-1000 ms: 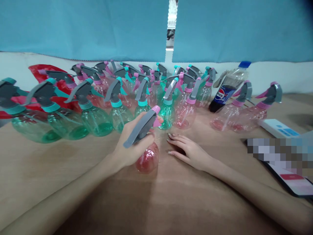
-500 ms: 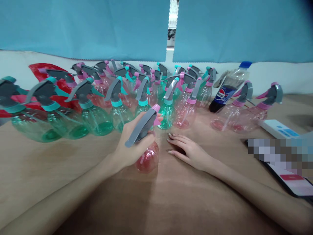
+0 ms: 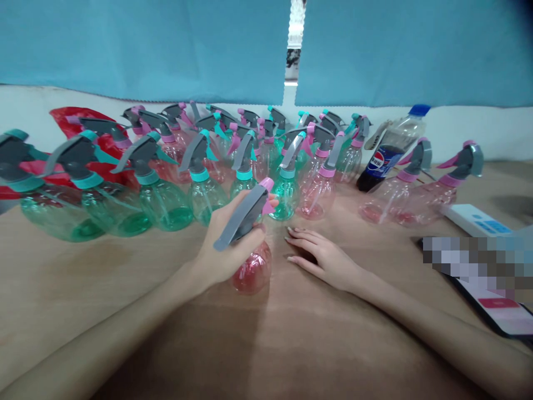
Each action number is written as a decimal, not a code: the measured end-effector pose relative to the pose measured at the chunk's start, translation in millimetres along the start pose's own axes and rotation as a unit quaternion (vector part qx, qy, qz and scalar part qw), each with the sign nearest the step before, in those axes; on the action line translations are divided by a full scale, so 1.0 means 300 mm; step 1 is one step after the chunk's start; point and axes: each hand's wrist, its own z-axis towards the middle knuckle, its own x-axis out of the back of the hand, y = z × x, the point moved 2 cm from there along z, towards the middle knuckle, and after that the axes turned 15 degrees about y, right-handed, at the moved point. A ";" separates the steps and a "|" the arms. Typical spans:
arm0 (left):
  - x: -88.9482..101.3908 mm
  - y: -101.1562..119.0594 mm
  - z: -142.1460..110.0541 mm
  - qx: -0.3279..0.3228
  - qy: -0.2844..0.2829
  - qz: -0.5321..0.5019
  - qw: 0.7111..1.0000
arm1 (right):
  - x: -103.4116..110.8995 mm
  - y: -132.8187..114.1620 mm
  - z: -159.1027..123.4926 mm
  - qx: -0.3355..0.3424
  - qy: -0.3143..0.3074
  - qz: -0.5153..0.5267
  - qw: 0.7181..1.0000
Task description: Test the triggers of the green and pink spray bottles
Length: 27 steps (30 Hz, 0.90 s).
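My left hand (image 3: 222, 239) is closed round the neck of a pink spray bottle (image 3: 253, 271), just under its grey trigger head with a pink nozzle. The bottle stands upright on the wooden table (image 3: 291, 344), its nozzle pointing away from me. To the right of it, my right hand (image 3: 327, 256) rests on the tabletop with fingers stretched out, holding nothing. Beyond my left hand is a green spray bottle (image 3: 285, 199) with a turquoise collar. A pink spray bottle (image 3: 314, 194) stands close by it.
Several more green spray bottles (image 3: 166, 205) and pink ones line the back of the table. Behind some lies a red bag (image 3: 83, 115). A cola bottle (image 3: 381, 158) leans at the right back, near a pink spray bottle (image 3: 428, 200), a white box (image 3: 474, 218) and a phone (image 3: 487, 300).
Almost nothing differs. The whole view has shifted very slightly, while both hands and the held spray bottle keep their places.
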 end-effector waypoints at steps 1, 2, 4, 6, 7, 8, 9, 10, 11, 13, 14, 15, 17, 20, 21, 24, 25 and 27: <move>0.000 0.001 0.000 -0.001 0.001 0.003 1.000 | 0.000 0.000 0.000 0.001 -0.001 -0.001 1.000; 0.000 0.001 0.000 -0.003 0.001 0.005 1.000 | 0.000 0.001 0.000 0.002 -0.002 -0.003 1.000; 0.000 0.002 -0.001 -0.004 0.000 0.005 1.000 | -0.001 0.001 0.000 0.004 -0.005 -0.006 1.000; 0.000 0.002 -0.001 -0.003 0.001 0.001 1.000 | -0.001 0.002 0.000 0.005 -0.006 -0.007 1.000; 0.000 0.001 -0.001 -0.002 0.002 0.002 1.000 | -0.001 0.002 0.000 0.005 -0.007 -0.008 1.000; 0.001 0.000 -0.001 -0.001 0.004 0.004 1.000 | -0.001 0.002 -0.001 0.005 -0.007 -0.008 1.000; 0.001 -0.001 -0.001 -0.002 0.005 0.008 1.000 | -0.001 0.001 -0.001 0.005 -0.007 -0.008 1.000; 0.001 -0.001 -0.001 -0.004 0.007 0.011 1.000 | -0.001 0.001 -0.001 0.004 -0.007 -0.008 1.000; 0.001 -0.002 -0.001 -0.006 0.008 0.014 1.000 | -0.001 0.001 -0.001 0.003 -0.008 -0.009 1.000; 0.000 -0.001 0.000 -0.009 0.007 0.014 1.000 | -0.001 0.002 -0.001 0.002 -0.009 -0.009 1.000; 0.000 -0.001 0.000 -0.009 0.007 0.013 1.000 | -0.002 0.002 -0.001 0.002 -0.009 -0.010 1.000; 0.000 -0.001 0.000 -0.007 0.006 0.011 1.000 | -0.002 0.002 -0.001 0.002 -0.009 -0.010 1.000; 0.000 -0.002 0.000 -0.005 0.008 0.011 1.000 | -0.002 0.002 -0.002 0.003 -0.010 -0.010 1.000; 0.001 -0.002 0.001 -0.007 0.012 0.017 1.000 | -0.002 0.001 -0.001 0.003 -0.009 -0.009 1.000; 0.001 -0.002 0.001 -0.009 0.012 0.021 1.000 | -0.002 0.001 -0.001 0.003 -0.008 -0.007 1.000; 0.001 0.002 0.001 -0.010 0.008 0.027 1.000 | 0.000 -0.001 0.000 0.000 -0.003 0.001 1.000; 0.002 0.003 0.000 -0.008 0.008 0.028 1.000 | 0.000 -0.001 0.000 -0.001 -0.001 0.002 1.000; 0.003 0.006 0.000 -0.002 0.009 0.032 0.999 | 0.000 0.000 0.000 -0.002 0.000 0.004 1.000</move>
